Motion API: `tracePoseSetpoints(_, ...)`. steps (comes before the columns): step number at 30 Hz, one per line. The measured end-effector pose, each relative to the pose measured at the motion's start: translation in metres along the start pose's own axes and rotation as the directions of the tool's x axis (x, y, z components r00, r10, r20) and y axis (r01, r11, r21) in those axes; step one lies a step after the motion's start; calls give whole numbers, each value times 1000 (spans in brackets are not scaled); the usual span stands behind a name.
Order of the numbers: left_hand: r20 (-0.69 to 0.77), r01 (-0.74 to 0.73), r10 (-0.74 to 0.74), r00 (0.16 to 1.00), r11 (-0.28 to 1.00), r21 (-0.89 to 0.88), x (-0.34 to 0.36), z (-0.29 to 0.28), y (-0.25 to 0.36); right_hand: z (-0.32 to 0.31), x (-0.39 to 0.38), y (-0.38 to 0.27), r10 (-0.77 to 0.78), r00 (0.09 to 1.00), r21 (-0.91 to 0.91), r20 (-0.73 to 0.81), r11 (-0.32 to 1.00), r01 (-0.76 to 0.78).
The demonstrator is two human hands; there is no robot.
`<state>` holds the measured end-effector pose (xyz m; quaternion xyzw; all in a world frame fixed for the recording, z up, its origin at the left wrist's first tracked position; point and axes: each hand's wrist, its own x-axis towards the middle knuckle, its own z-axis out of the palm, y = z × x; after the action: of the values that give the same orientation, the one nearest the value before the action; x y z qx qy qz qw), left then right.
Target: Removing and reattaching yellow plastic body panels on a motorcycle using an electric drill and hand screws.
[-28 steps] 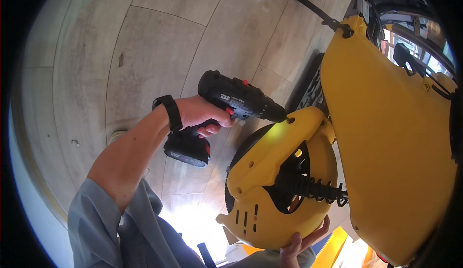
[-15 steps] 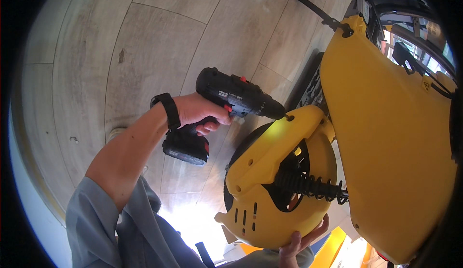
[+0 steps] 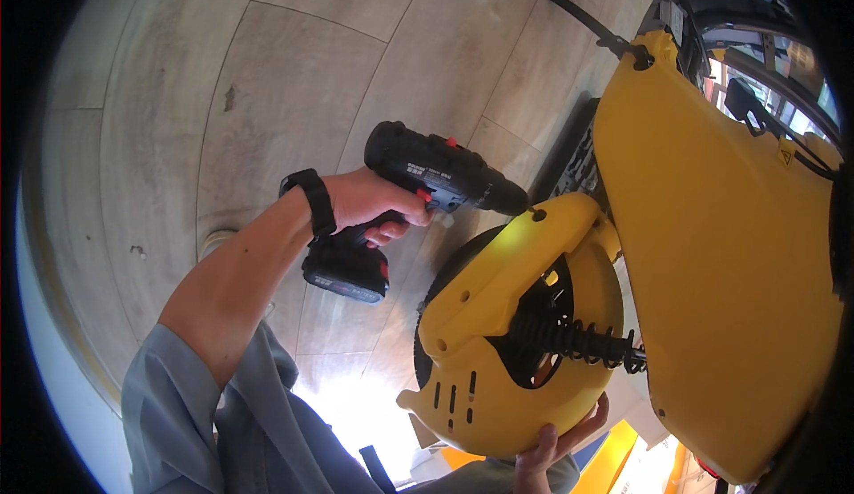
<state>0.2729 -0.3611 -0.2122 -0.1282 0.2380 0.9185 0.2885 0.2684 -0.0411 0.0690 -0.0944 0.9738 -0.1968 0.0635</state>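
Note:
My left hand (image 3: 382, 205) is wrapped around the handle of a black cordless drill (image 3: 436, 169), one finger at its red trigger. The drill's nose meets the upper end of a yellow plastic wheel cover (image 3: 480, 294), beside a round hole; the bit's tip is too small to make out. A greenish-yellow glow lights the plastic there. From below, my right hand (image 3: 562, 445) grips the cover's lower edge, thumb on the outside, with part of the fingers hidden. Behind the cover shows a black tyre (image 3: 422, 352), and a black coil spring shock absorber (image 3: 578, 343) runs out to the right.
A large yellow body panel (image 3: 712, 254) fills the right side, with a black bar (image 3: 583, 16) sticking out at its top. Dark machine parts and cables (image 3: 756, 107) lie beyond it. Wood-look planks (image 3: 294, 76) cover the floor. Yellow material (image 3: 609, 458) shows at the bottom.
The drill's nose has shifted very slightly upward against the wheel cover. Both hands keep their hold, and the view has moved a little.

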Motion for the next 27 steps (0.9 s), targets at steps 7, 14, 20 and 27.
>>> tracePoseSetpoints(7, 7, 1, -1, 1000, 1000, -16, -4, 0, 0, -1, -2, 8, -31, 1000, 7, 4, 1000, 31)
tracePoseSetpoints(14, 20, 19, -18, 1000, 998, -56, -6, 2, -6, 2, -1, 4, -47, 999, 22, 2, 999, 47)
tracePoseSetpoints(20, 10, -6, 7, 1000, 999, -54, -6, 4, -7, -1, -1, 6, -34, 999, 50, 16, 998, 34)
tracePoseSetpoints(27, -21, 16, -18, 1000, 996, -89, -13, 11, -2, 4, -1, 2, -12, 1000, 101, 8, 995, 11)
